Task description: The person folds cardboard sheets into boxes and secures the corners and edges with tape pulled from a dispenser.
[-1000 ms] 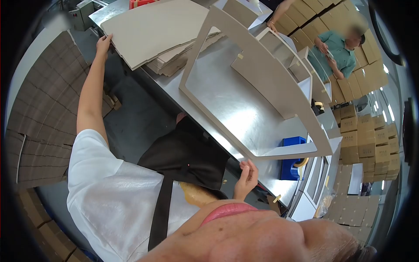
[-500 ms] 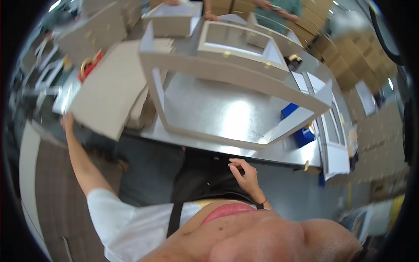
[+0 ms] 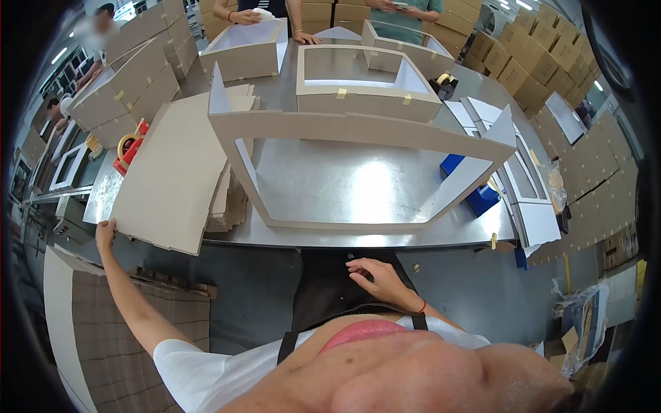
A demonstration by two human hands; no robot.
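At far left, beyond the large cardboard sheet (image 3: pixel 169 172), a red tape dispenser (image 3: pixel 121 166) beside the sheet's edge. At near left, the left hand (image 3: pixel 105 235) at the sheet's near left corner, thumb and fingers apparently pinched together on the edge. Lying flat over a pile of smaller cardboard pieces (image 3: pixel 231 206), on the left part of the steel table (image 3: pixel 310 237). Looks light for such a breadth, stiff enough to stay flat, yet likely to sag or crease if lifted by one corner alone. Better taken by two opposite edges, with a flat palm under the middle; probably smooth-faced and apt to slide on the layers below. In the middle, on the table just right of the pile, a large cardboard frame (image 3: pixel 358 128) around a wide opening, with pointed flaps raised at both far corners. Probably light too, but weaker across the narrow strips and easily bent at the flaps; best held by both side walls near the corners. Nearer, over the black apron (image 3: pixel 323 289) and just off the table's near edge, the right hand (image 3: pixel 377 279), loosely curled, thumb and fingers apart, around nothing. To the right, a blue tape dispenser (image 3: pixel 482 199) close to the frame, then white-faced panels (image 3: pixel 536 224) along the table's right side, seemingly thin and easily marked.
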